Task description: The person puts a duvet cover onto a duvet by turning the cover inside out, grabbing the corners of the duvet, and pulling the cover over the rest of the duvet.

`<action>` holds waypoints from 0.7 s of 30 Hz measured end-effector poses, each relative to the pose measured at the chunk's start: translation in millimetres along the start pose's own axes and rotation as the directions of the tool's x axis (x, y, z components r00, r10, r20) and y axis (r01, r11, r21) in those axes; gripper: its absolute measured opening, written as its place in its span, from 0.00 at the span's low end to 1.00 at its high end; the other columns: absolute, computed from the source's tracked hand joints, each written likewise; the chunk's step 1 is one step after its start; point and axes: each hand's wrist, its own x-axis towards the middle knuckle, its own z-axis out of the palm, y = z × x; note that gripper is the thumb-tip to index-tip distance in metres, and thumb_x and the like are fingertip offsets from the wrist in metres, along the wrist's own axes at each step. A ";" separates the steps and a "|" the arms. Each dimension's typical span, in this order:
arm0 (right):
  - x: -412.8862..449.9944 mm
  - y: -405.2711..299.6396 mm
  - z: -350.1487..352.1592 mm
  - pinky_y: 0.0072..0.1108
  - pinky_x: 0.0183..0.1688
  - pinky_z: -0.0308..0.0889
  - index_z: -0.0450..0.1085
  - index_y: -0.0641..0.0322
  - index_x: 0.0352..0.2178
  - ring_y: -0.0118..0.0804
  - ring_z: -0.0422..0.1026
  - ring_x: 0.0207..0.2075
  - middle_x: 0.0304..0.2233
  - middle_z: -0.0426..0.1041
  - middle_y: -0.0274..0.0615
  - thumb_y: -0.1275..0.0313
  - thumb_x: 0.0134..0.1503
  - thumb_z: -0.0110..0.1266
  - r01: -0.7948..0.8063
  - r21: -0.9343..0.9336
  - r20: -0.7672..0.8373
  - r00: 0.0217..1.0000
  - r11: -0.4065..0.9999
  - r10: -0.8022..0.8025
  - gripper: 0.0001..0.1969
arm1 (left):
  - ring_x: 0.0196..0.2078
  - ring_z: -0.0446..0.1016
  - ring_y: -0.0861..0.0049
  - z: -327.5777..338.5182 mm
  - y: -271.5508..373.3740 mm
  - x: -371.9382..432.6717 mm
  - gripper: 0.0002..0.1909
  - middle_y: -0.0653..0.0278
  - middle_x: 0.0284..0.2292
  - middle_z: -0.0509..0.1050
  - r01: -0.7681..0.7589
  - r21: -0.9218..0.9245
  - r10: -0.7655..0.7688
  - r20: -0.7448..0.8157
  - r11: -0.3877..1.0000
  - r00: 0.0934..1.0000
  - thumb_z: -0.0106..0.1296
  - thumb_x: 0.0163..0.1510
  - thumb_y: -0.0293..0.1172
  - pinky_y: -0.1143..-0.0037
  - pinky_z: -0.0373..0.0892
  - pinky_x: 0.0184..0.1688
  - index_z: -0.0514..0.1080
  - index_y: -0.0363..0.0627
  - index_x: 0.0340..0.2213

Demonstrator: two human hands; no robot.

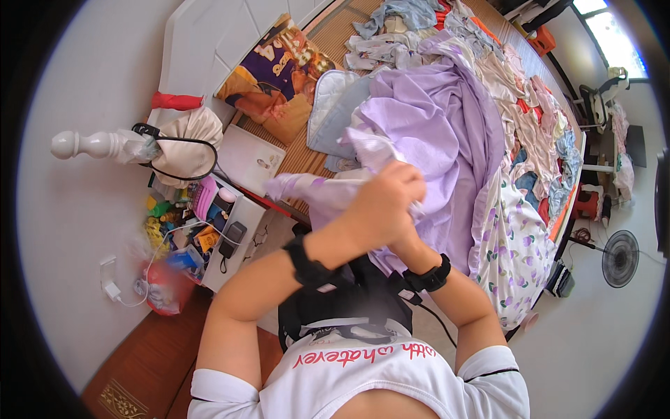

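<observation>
A large lilac bedding cloth (419, 105) lies in loose folds in front of me, and its white tulip-print side (515, 246) hangs over the bed's edge at the right. My left hand (384, 201) is curled on a bunched part of this cloth, crossing over my right hand. A loose end of the cloth sticks out left of the left hand. Most of my right hand (404, 238) is hidden behind the left one, so its fingers do not show. Both hands are close together, and the left is slightly blurred.
Small clothes (534, 136) are heaped across the bed's slatted mat (330, 36). A printed pillow (282, 78) and a quilted pad (335, 110) lie at the left. A cluttered bedside cabinet (220, 267) stands by the white bedpost (89, 145). An electric fan (620, 258) stands at the right.
</observation>
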 end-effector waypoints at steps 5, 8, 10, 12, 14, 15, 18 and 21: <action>-5.3 -10.9 -31.6 0.21 0.43 0.60 0.64 0.64 0.40 0.32 0.66 0.41 0.37 0.68 0.36 0.74 0.50 0.47 0.234 -0.505 -0.109 0.937 0.830 -0.331 0.14 | 0.48 0.59 0.55 2.4 -16.4 -12.9 0.27 0.52 0.45 0.61 -0.178 0.007 0.173 -0.274 0.984 0.946 0.45 0.31 0.18 0.66 0.56 0.52 0.63 0.41 0.40; -7.3 -15.3 -48.8 0.17 0.36 0.60 0.67 0.63 0.31 0.25 0.65 0.34 0.31 0.68 0.32 0.75 0.47 0.47 -0.116 0.435 -0.290 0.920 0.893 0.262 0.08 | 0.52 0.56 0.56 -31.2 -66.9 -32.5 0.33 0.53 0.47 0.60 0.003 0.228 0.045 -0.207 0.974 0.977 0.50 0.31 0.21 0.65 0.54 0.53 0.59 0.41 0.45; -9.3 -18.0 -54.2 0.16 0.36 0.59 0.68 0.63 0.31 0.25 0.65 0.34 0.31 0.68 0.32 0.75 0.47 0.48 -0.089 0.457 -0.282 0.929 0.885 0.239 0.08 | 0.53 0.55 0.56 -34.3 -89.4 -34.7 0.35 0.54 0.48 0.59 0.030 0.294 0.020 -0.165 0.955 0.986 0.53 0.31 0.23 0.65 0.53 0.54 0.57 0.41 0.46; -10.3 -21.8 -59.2 0.16 0.36 0.59 0.68 0.63 0.31 0.25 0.65 0.33 0.30 0.68 0.32 0.75 0.47 0.48 -0.058 0.475 -0.277 0.937 0.878 0.212 0.08 | 0.55 0.53 0.56 -25.0 -108.7 -33.0 0.42 0.56 0.49 0.58 0.121 0.422 -0.128 -0.012 0.898 0.992 0.59 0.32 0.28 0.64 0.51 0.55 0.52 0.46 0.50; -13.4 -26.7 -60.9 0.16 0.38 0.58 0.68 0.65 0.31 0.25 0.65 0.36 0.31 0.68 0.33 0.76 0.47 0.47 -0.094 0.491 -0.264 0.932 0.866 0.250 0.08 | 0.55 0.52 0.56 -14.4 -123.8 -29.6 0.41 0.57 0.50 0.58 0.141 0.424 -0.148 -0.017 0.895 0.989 0.61 0.32 0.33 0.64 0.51 0.55 0.55 0.49 0.49; -14.4 -32.4 -60.1 0.16 0.38 0.58 0.68 0.65 0.31 0.25 0.65 0.36 0.31 0.68 0.33 0.76 0.47 0.47 -0.091 0.489 -0.266 0.932 0.868 0.247 0.08 | 0.56 0.51 0.57 -10.2 -128.9 -26.8 0.40 0.59 0.50 0.58 0.163 0.426 -0.169 -0.024 0.890 0.985 0.63 0.31 0.38 0.64 0.50 0.55 0.58 0.52 0.48; -15.3 -50.9 -55.6 0.18 0.41 0.59 0.67 0.66 0.32 0.27 0.66 0.38 0.34 0.69 0.36 0.77 0.47 0.45 -0.037 0.527 -0.199 0.966 0.849 0.166 0.09 | 0.53 0.56 0.58 2.4 -139.3 -22.1 0.23 0.57 0.45 0.64 0.101 0.405 -0.093 -0.039 0.909 0.995 0.57 0.39 0.32 0.62 0.51 0.55 0.66 0.48 0.41; -4.3 -62.1 -53.3 0.21 0.42 0.61 0.66 0.68 0.35 0.30 0.67 0.39 0.37 0.69 0.39 0.79 0.48 0.44 0.011 0.607 -0.182 0.975 0.794 0.126 0.11 | 0.45 0.66 0.57 -9.7 -153.3 -32.5 0.10 0.55 0.36 0.71 0.114 0.236 -0.074 -0.169 0.965 0.983 0.47 0.46 0.26 0.65 0.60 0.48 0.69 0.42 0.34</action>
